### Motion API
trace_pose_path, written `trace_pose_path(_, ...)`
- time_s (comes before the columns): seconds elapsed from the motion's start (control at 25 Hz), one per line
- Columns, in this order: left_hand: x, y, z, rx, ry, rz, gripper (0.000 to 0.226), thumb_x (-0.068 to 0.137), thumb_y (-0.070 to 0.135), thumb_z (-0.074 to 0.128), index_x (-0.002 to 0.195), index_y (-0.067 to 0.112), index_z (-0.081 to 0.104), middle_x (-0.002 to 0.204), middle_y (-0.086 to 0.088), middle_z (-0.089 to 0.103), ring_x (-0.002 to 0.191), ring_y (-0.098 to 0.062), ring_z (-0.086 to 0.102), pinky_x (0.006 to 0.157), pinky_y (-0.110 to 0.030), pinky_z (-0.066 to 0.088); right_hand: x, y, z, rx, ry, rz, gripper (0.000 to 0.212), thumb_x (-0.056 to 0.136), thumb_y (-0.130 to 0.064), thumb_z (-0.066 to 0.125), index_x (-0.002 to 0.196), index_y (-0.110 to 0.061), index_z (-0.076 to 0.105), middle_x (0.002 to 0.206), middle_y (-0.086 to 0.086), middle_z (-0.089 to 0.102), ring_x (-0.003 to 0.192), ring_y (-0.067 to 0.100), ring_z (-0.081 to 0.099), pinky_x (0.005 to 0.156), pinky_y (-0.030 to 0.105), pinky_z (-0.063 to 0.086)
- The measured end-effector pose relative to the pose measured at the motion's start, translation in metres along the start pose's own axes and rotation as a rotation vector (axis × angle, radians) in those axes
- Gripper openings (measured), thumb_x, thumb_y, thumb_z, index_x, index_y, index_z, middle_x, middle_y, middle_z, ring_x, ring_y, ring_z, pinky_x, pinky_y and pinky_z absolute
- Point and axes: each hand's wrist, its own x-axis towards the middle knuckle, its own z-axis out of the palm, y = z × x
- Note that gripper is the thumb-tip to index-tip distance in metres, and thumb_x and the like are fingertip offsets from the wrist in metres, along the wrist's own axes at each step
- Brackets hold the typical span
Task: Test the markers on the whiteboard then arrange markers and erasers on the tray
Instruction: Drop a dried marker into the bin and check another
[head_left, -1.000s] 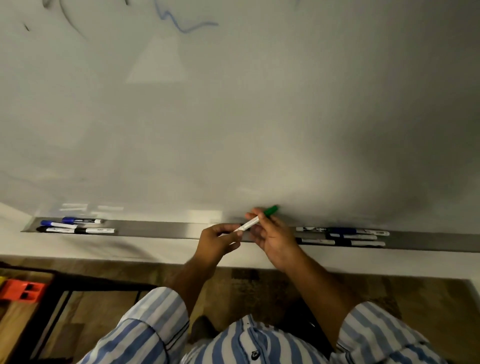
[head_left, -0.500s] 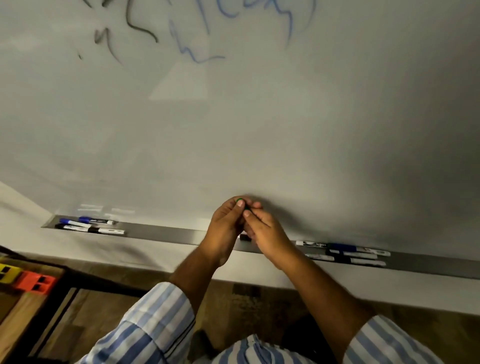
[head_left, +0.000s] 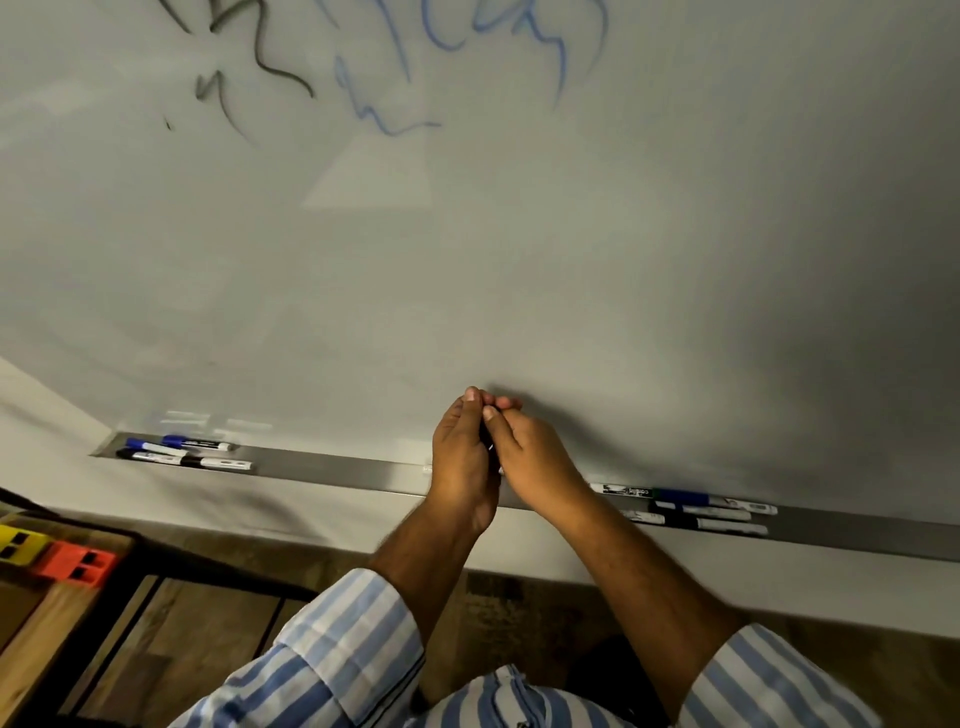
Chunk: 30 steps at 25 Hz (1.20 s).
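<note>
- Plainly, both hands meet at the centre of the view, just above the long grey metal tray (head_left: 363, 470) that runs along the bottom edge of the white whiteboard (head_left: 519, 260).
- The left hand (head_left: 462, 462) and the right hand (head_left: 535, 462) press together with fingertips touching, and they pinch a thin dark marker (head_left: 487, 440) between them; only a sliver of it shows, so its colour is unclear.
- At 9 o'clock from the hands, a group of blue and black capped markers (head_left: 182, 453) lies at the tray's left end.
- At 3 o'clock, a second cluster of white-barrelled markers (head_left: 691, 512) lies on the tray.
- At 11 to 12 o'clock on the board, black scribbles (head_left: 260, 67) sit beside blue scribbles (head_left: 467, 52).
- At 8 o'clock, a yellow block (head_left: 18, 540) touches an orange block (head_left: 78, 564) on a wooden surface (head_left: 36, 623).
- Blue-and-white striped sleeves (head_left: 332, 649) cover both arms at 6 o'clock.
</note>
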Motion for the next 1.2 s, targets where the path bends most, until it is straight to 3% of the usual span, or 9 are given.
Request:
trace_pose_path(0.12,-0.001,0.011,-0.013,0.140,-0.169,-0.033,0.047,0.114,0.043,0.036,0.118,0.010,0.068,0.116,-0.011,0.075,0.079,-0.022,0.070,0.061,-0.033,0.052,-0.002,-0.007,-0.012,0.456,-0.195,0.184,0.028,0.111,-0.032,0.049,0.103,-0.017,0.071,0.079,0.008,0.059,0.060,0.016,0.050,0.057,0.032,0.038)
trace_pose_path(0.28,-0.007,0.011,-0.009,0.238,-0.147,0.035,0.051,0.116,0.039,0.029,0.112,0.007,0.069,0.113,-0.014,0.077,0.067,-0.019,0.061,0.053,-0.028,0.050,0.001,-0.012,-0.010,0.565,-0.209,0.208,0.025,0.112,-0.029,0.047,0.104,-0.029,0.071,0.074,0.004,0.054,0.058,0.014,0.043,0.052,0.028,0.027)
trace_pose_path(0.4,-0.011,0.010,0.005,0.096,0.013,0.050,0.045,0.115,0.037,0.034,0.101,0.013,0.070,0.100,-0.007,0.079,0.089,-0.018,0.072,0.062,-0.025,0.057,0.000,-0.020,0.001,0.469,-0.165,0.195,0.024,0.113,-0.038,0.046,0.115,-0.039,0.069,0.107,-0.004,0.073,0.094,0.013,0.069,0.079,0.032,0.055)
trace_pose_path(0.48,-0.011,0.007,0.011,-0.020,0.081,0.005,0.044,0.115,0.037,0.036,0.108,0.013,0.072,0.099,-0.001,0.081,0.097,-0.010,0.077,0.071,-0.018,0.059,0.004,-0.024,0.005,0.390,-0.116,0.169,0.028,0.113,-0.038,0.044,0.126,-0.034,0.069,0.126,-0.005,0.074,0.118,0.011,0.068,0.105,0.037,0.055)
trace_pose_path(0.56,-0.007,0.005,0.012,-0.034,0.131,0.000,0.043,0.115,0.039,0.038,0.110,0.010,0.070,0.097,-0.003,0.080,0.099,-0.013,0.077,0.080,-0.022,0.058,0.003,-0.027,0.005,0.206,-0.089,0.126,0.034,0.113,-0.037,0.042,0.128,-0.027,0.070,0.123,-0.003,0.075,0.112,0.012,0.069,0.100,0.031,0.055)
trace_pose_path(0.68,0.010,0.022,0.003,-0.050,0.219,0.080,0.031,0.115,0.037,0.040,0.101,0.015,0.058,0.083,-0.002,0.070,0.095,-0.023,0.077,0.094,-0.042,0.054,-0.009,-0.014,0.012,-0.118,-0.106,0.016,0.043,0.113,-0.040,0.041,0.094,-0.017,0.073,0.087,0.004,0.073,0.078,0.019,0.066,0.073,0.036,0.052)
trace_pose_path(0.8,0.021,0.042,-0.008,0.028,0.156,0.122,0.038,0.115,0.042,0.036,0.099,0.017,0.061,0.095,-0.007,0.077,0.105,-0.027,0.077,0.102,-0.047,0.053,-0.018,-0.001,0.014,-0.080,-0.076,0.001,0.047,0.113,-0.043,0.042,0.075,-0.020,0.058,0.071,-0.002,0.059,0.067,0.013,0.056,0.072,0.036,0.046)
trace_pose_path(1.0,0.018,0.034,-0.036,0.074,0.068,0.198,0.036,0.113,0.031,0.046,0.124,0.010,0.073,0.105,-0.008,0.073,0.092,-0.021,0.069,0.093,-0.041,0.056,-0.004,-0.009,-0.003,0.358,-0.105,0.103,0.047,0.113,-0.041,0.045,0.088,-0.013,0.073,0.066,-0.001,0.050,0.058,0.011,0.045,0.057,0.029,0.038)
trace_pose_path(1.2,0.011,0.048,-0.058,0.082,0.021,0.250,0.036,0.110,0.009,0.049,0.141,0.019,0.066,0.092,-0.007,0.064,0.070,-0.015,0.058,0.066,-0.030,0.054,0.001,-0.009,-0.011,0.741,-0.199,0.105,0.037,0.112,-0.017,0.043,0.119,-0.011,0.079,0.085,0.004,0.061,0.074,0.016,0.055,0.068,0.031,0.051)
